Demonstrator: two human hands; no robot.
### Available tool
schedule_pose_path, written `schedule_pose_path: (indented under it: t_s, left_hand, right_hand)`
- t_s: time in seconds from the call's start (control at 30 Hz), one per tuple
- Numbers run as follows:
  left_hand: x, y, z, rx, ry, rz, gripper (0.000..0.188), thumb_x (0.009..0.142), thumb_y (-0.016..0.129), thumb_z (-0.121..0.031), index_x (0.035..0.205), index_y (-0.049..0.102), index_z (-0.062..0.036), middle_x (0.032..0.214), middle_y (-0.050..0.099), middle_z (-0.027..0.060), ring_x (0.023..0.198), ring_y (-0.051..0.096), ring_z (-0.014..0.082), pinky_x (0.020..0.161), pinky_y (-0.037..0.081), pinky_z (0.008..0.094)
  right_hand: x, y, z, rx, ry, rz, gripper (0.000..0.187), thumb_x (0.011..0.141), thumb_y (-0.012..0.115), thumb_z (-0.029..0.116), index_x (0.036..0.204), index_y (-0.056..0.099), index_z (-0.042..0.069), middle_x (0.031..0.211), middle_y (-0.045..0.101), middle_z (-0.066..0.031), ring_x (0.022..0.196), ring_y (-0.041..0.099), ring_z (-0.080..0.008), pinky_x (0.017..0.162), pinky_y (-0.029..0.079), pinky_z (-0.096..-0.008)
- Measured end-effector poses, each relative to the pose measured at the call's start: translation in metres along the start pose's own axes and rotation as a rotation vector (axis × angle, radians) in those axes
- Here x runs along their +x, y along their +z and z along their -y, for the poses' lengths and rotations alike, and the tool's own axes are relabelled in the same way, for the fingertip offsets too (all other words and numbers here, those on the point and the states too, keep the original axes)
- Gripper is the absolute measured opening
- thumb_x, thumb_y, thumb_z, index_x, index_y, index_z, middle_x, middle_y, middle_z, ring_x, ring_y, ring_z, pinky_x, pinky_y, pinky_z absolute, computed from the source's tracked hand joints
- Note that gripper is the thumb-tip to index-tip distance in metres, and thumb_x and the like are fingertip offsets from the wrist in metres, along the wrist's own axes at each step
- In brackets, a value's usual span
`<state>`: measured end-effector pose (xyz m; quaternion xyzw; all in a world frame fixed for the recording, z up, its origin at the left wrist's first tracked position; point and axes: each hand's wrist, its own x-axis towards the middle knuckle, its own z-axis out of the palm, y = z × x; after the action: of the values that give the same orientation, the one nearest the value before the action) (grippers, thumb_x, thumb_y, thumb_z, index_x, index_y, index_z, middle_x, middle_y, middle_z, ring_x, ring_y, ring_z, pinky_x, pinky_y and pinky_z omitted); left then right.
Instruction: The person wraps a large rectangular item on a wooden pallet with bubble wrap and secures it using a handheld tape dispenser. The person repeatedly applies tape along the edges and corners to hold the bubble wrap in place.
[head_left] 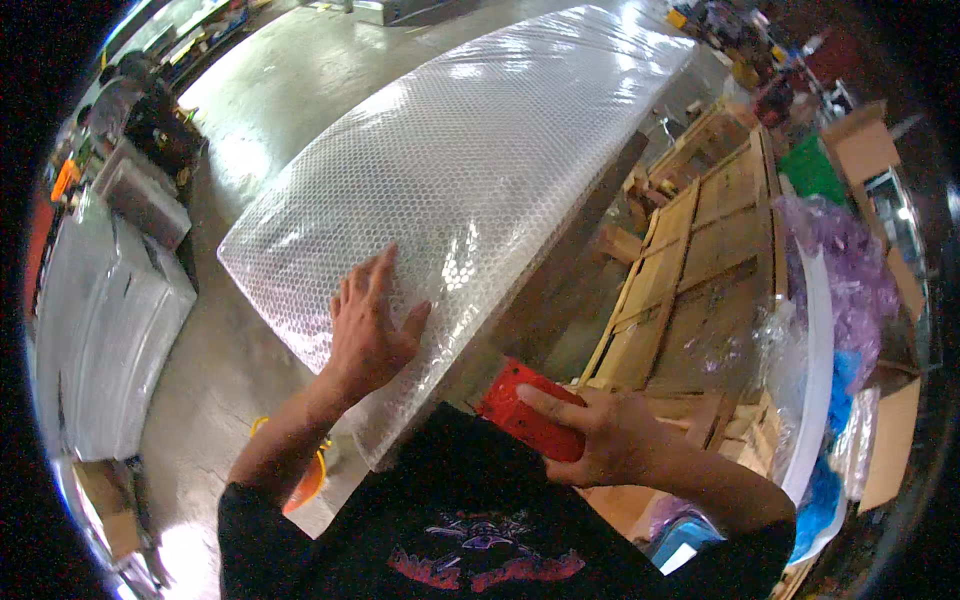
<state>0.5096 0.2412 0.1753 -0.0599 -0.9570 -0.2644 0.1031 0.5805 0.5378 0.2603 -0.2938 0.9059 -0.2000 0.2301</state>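
Bubble-wrapped panel (470,170), long, running from frame centre to upper right: left hand (368,330) spread flat on its near end, apparently pinning the wrap down, while right hand (590,435), lower centre, grips a red tape dispenser (525,408) beside a wooden pallet (690,270).

A clear, whitish bubble wrap (470,170), patterned all over with small round cells and glossy highlights, is seen across the middle. A bright red tool (528,410) is held in the right hand (600,435). A black shirt (470,520) with a red and grey print is worn at the near edge. Pale yellow-brown wood is shown by the pallets (690,270) to the right, with purple plastic film (840,260) and blue material (835,400) beyond. The floor (290,90) is a shiny grey-green. An orange object (310,480) lies near left.
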Motion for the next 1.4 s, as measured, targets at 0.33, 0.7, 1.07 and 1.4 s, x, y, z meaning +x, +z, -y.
schedule_pose_path:
  t_s: [0.33, 0.7, 1.07, 1.4]
  left_hand:
    - [-0.045, -0.075, -0.045, -0.588, 0.48, 0.529, 0.054, 0.089, 0.062, -0.006, 0.141, 0.049, 0.0025, 0.142, 0.052, 0.0237, 0.136, 0.046, 0.0413, 0.113, 0.035, 0.0486]
    - [-0.125, 0.188, -0.003, -0.48, -0.27, 0.638, 0.043, 0.1, 0.053, -0.028, 0.133, 0.052, -0.0007, 0.129, 0.06, 0.023, 0.121, 0.056, 0.0389, 0.101, 0.045, 0.0468]
    - [-0.164, 0.317, 0.1, -0.127, -0.502, 0.615, 0.041, 0.101, 0.052, -0.033, 0.124, 0.057, 0.0, 0.119, 0.062, 0.0191, 0.111, 0.059, 0.0343, 0.094, 0.047, 0.0443]
    - [-0.169, 0.295, 0.145, -0.061, -0.557, 0.543, 0.043, 0.102, 0.051, -0.038, 0.117, 0.062, 0.0007, 0.111, 0.065, 0.0156, 0.101, 0.061, 0.03, 0.087, 0.049, 0.0421]
  right_hand:
    - [0.013, 0.182, -0.105, 0.106, 0.21, -0.038, 0.059, 0.076, 0.076, 0.034, 0.128, 0.057, 0.013, 0.097, 0.069, -0.0125, 0.086, 0.069, -0.0336, 0.068, 0.058, -0.0435]
    - [0.115, 0.269, -0.139, 0.15, 0.159, -0.056, 0.059, 0.078, 0.069, 0.057, 0.128, 0.064, 0.026, 0.102, 0.069, -0.018, 0.091, 0.068, -0.0386, 0.077, 0.053, -0.0503]
    - [0.177, 0.341, -0.151, 0.315, 0.213, -0.014, 0.055, 0.081, 0.069, 0.046, 0.125, 0.064, 0.015, 0.102, 0.069, -0.0142, 0.092, 0.067, -0.0315, 0.078, 0.053, -0.0443]
    - [0.19, 0.314, -0.165, 0.183, 0.087, 0.153, 0.055, 0.08, 0.07, 0.046, 0.126, 0.064, 0.015, 0.104, 0.069, -0.0141, 0.094, 0.067, -0.0313, 0.08, 0.053, -0.044]
